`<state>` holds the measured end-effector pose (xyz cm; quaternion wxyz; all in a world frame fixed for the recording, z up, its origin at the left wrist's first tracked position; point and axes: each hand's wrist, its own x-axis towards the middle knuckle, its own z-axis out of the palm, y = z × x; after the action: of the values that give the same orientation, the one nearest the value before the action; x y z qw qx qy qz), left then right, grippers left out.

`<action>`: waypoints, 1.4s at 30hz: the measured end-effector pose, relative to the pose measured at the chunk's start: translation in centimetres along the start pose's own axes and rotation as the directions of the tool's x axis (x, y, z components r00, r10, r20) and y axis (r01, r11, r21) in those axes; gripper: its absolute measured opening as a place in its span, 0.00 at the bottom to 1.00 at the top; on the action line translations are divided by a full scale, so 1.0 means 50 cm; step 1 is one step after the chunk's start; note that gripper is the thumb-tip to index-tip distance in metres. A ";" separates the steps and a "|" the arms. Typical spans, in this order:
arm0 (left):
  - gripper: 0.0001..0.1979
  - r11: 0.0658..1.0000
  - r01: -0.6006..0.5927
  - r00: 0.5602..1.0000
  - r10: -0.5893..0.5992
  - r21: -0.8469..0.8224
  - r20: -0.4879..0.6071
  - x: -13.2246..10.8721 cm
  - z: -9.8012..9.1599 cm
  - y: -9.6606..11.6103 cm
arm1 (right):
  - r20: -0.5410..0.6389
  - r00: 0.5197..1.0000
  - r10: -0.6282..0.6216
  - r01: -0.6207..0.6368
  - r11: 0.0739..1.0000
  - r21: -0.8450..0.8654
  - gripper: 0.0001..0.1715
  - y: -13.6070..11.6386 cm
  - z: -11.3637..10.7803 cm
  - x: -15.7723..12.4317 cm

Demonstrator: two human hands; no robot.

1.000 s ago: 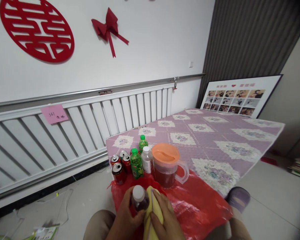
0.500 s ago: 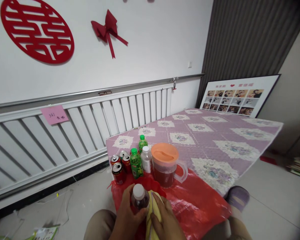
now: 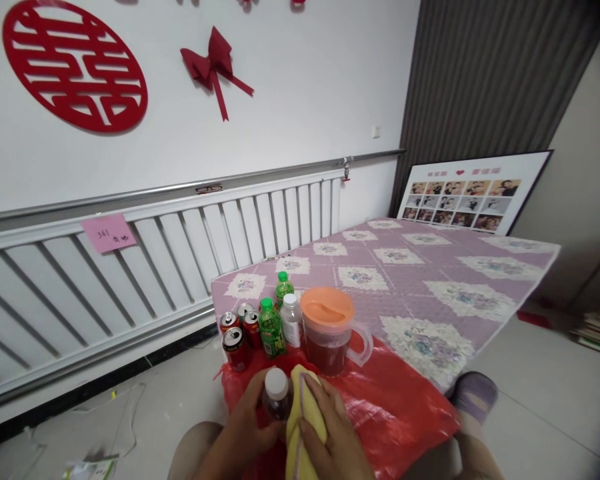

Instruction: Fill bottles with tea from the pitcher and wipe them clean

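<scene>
My left hand (image 3: 245,427) is wrapped round a small bottle with a white cap (image 3: 277,395) and dark liquid, held upright over the red plastic sheet (image 3: 395,420). My right hand (image 3: 333,437) presses a yellow cloth (image 3: 300,420) against the bottle's right side. Just behind stand a clear pitcher with an orange lid (image 3: 330,330), two green bottles (image 3: 271,328), a white-capped bottle (image 3: 293,320) and three red cans (image 3: 236,347).
The red sheet covers the near corner of a bed with a purple patterned cover (image 3: 420,267). A white slatted headboard (image 3: 155,253) stands at the left by the wall. A photo board (image 3: 470,193) leans at the back right. Papers lie on the floor (image 3: 87,467).
The cloth in my right hand has slid up the bottle's side after dipping lower half a second ago. The bottle and my left hand stay almost in place.
</scene>
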<state>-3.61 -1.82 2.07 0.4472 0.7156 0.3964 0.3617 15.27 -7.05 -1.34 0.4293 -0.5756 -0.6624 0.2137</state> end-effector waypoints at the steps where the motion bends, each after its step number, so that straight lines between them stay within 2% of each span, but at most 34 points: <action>1: 0.34 1.000 -0.007 1.000 0.008 0.010 -0.028 -0.002 0.006 0.005 | -0.007 1.000 -0.021 0.021 1.000 0.000 0.34 -0.007 -0.004 0.002; 4: 0.33 0.998 -0.036 0.990 0.043 0.055 -0.133 -0.005 0.023 0.016 | 0.009 1.000 -0.027 0.027 0.999 -0.028 0.34 -0.020 -0.009 0.004; 6: 0.32 0.994 -0.033 0.980 0.053 0.104 -0.194 -0.004 0.031 0.020 | 0.028 0.999 0.021 -0.020 0.999 -0.047 0.34 -0.017 -0.004 0.003; 9: 0.30 0.989 -0.012 0.973 0.046 0.150 -0.227 -0.003 0.036 0.020 | 0.079 0.987 0.140 -0.134 0.988 -0.070 0.34 0.000 0.009 -0.003; 12: 0.29 0.992 0.007 0.968 0.025 0.126 -0.248 -0.003 0.039 0.013 | 0.107 0.977 0.184 -0.176 0.981 -0.080 0.34 0.016 0.020 -0.007; 17: 0.33 0.996 0.063 0.955 -0.045 0.055 -0.292 -0.003 0.049 -0.002 | 0.102 0.983 0.150 -0.143 0.987 -0.078 0.34 -0.001 0.010 -0.003; 23: 0.29 0.999 0.013 0.959 -0.003 0.035 -0.284 0.000 0.052 -0.003 | 0.059 0.998 -0.014 0.016 0.999 -0.039 0.32 -0.048 -0.018 0.008; 25: 0.30 0.999 0.005 0.956 0.005 0.033 -0.292 -0.001 0.053 -0.002 | 0.053 0.999 -0.001 0.003 0.999 -0.034 0.33 -0.044 -0.014 0.009; 32: 0.33 0.996 0.062 0.947 -0.036 0.072 -0.320 -0.004 0.054 -0.003 | 0.067 0.981 0.181 -0.178 0.983 -0.040 0.32 0.008 0.020 -0.004; 35: 0.33 0.996 0.062 0.949 -0.039 0.065 -0.313 -0.004 0.054 -0.004 | 0.049 0.988 0.144 -0.142 0.989 -0.044 0.32 0.000 0.015 -0.005; 39: 0.31 0.999 0.023 0.950 -0.012 0.030 -0.311 -0.002 0.054 -0.001 | -0.020 0.999 0.042 -0.043 0.999 -0.019 0.33 -0.038 -0.006 0.004; 42: 0.29 1.000 -0.001 0.952 0.001 0.001 -0.307 -0.002 0.056 0.001 | -0.004 1.000 -0.001 0.001 1.000 -0.015 0.33 -0.053 -0.014 0.012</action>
<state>-1.21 -2.91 1.17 0.3798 0.6510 0.4609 0.4686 14.34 -7.31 1.29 0.4265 -0.5786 -0.6635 0.2074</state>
